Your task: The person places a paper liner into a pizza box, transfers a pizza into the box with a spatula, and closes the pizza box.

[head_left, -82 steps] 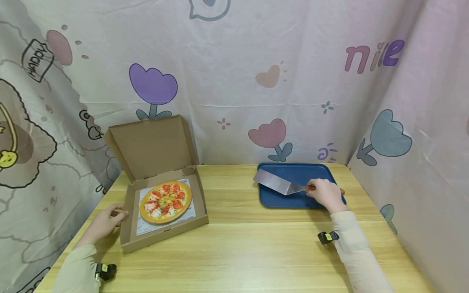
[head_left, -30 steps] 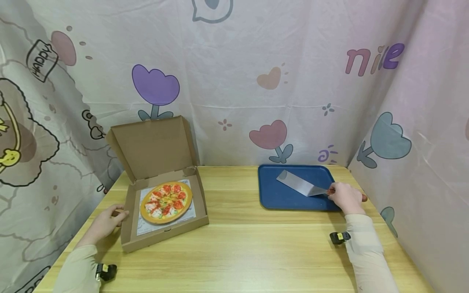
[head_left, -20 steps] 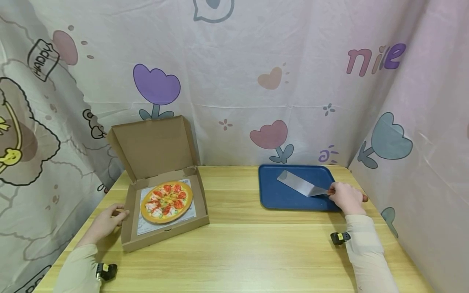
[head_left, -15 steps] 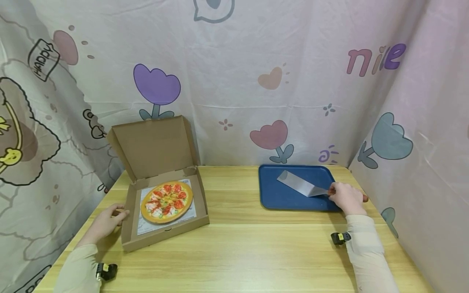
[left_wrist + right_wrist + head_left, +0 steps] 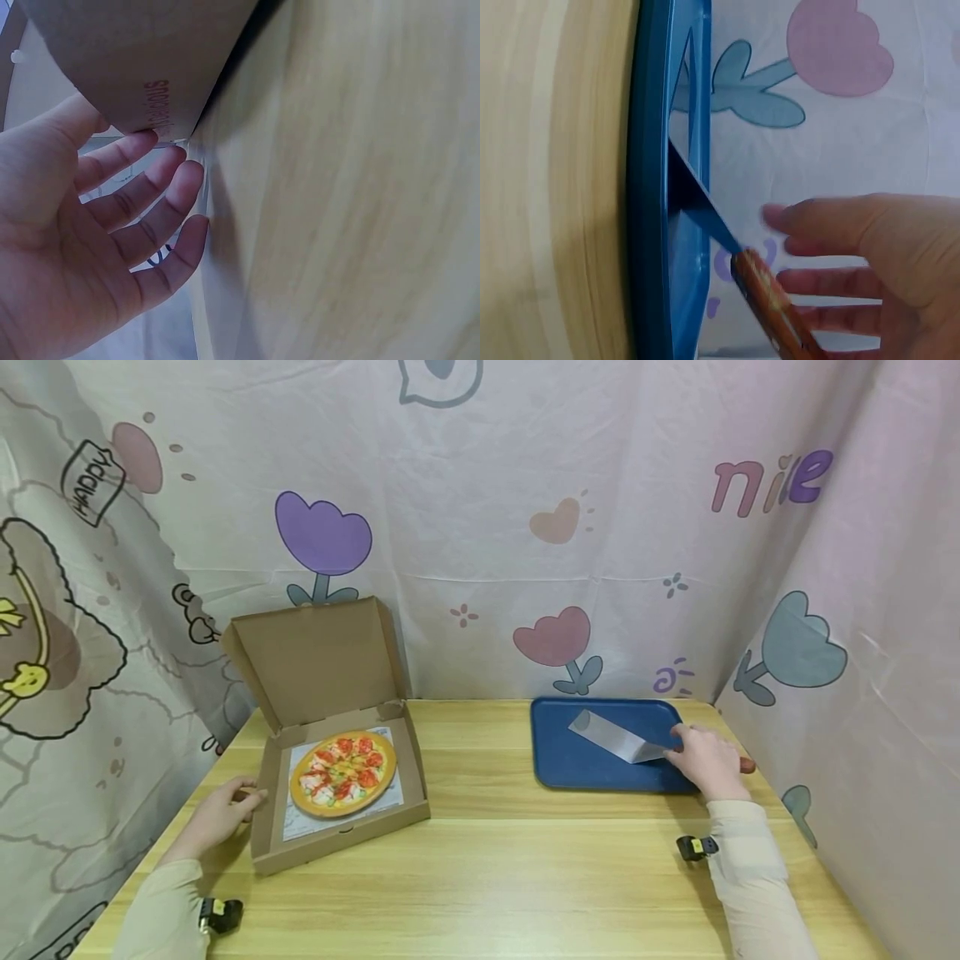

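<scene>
Wooden table [image 5: 480, 877], flowered curtain [image 5: 465, 485]: our right hand [image 5: 708, 762] has released the spatula [image 5: 610, 737]

Shortly before, this hand pinched the handle [image 5: 771, 301]; now its fingers [image 5: 829, 281] stand wide, holding nothing. The spatula leans over the rim of the blue tray [image 5: 557, 762], blade inside, so we judge its laying-down almost complete. Beside the pizza box [image 5: 318, 664], our left hand [image 5: 216, 817] stays with loose fingers; if it pinches the cardboard, we cannot tell.
</scene>
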Available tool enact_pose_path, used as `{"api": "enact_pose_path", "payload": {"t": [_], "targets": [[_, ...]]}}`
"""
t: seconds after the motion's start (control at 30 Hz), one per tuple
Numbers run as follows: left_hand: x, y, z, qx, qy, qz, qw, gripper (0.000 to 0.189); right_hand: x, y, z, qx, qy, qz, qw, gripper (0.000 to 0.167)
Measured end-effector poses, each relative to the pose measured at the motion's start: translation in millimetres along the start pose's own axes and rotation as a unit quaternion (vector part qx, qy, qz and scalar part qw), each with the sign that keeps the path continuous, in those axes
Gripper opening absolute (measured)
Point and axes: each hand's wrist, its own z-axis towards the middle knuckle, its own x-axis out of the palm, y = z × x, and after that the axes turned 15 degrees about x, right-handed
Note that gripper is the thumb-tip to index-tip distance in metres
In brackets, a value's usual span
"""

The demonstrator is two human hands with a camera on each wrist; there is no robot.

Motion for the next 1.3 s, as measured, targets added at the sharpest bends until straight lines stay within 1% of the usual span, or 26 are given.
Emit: {"api": "enact_pose_path", "payload": {"t": [0.17,0.33,0.47,0.57,0.73,0.83,0.93,1.03,1.17,1.3], "targets": [[0.4,-1.2,0.6,0.002,0.000,-0.008,1.0000,0.052,0.3,14.9,-1.3,-0.016,-0.022,0.016,0.9995,0.049],[-0.4,-3.3,-0.3,-0.007,0.002,-0.008,0.9999,0.052,-0.1,31.2,-1.1,-0.047,-0.043,0.045,0.9969,0.047],[-2.8,-7.7,-1.1,-0.005,0.003,-0.005,1.0000,0.052,0.0,45.7,-0.9,-0.069,-0.053,0.064,0.9942,0.046],[-5.2,-11.5,-2.5,0.005,0.002,-0.002,1.0000,0.051,1.8,58.2,-0.9,-0.084,-0.058,0.078,0.9917,0.045],[-10.7,-16.2,-6.1,0.032,0.000,0.027,0.9991,0.048,6.3,82.1,-1.1,-0.115,-0.069,0.101,0.9859,0.042],[-15.7,-18.4,-7.6,0.040,0.001,0.036,0.9986,0.047,6.1,98.6,-2.0,-0.129,-0.067,0.110,0.9832,0.043],[-21.5,-20.1,-7.4,0.042,0.000,0.042,0.9982,0.046,4.1,115.8,-2.5,-0.141,-0.063,0.119,0.9808,0.044],[-27.5,-22.0,-6.1,0.040,-0.001,0.058,0.9975,0.046,1.5,134.2,-3.2,-0.153,-0.056,0.126,0.9785,0.043],[-35.4,-27.6,-3.9,0.045,-0.003,0.070,0.9965,0.045,-2.8,159.9,-5.3,-0.168,-0.050,0.134,0.9754,0.043],[-43.8,-35.9,-1.3,0.054,-0.013,0.076,0.9956,0.046,-5.4,184.8,-7.1,-0.185,-0.040,0.138,0.9722,0.044]]}}
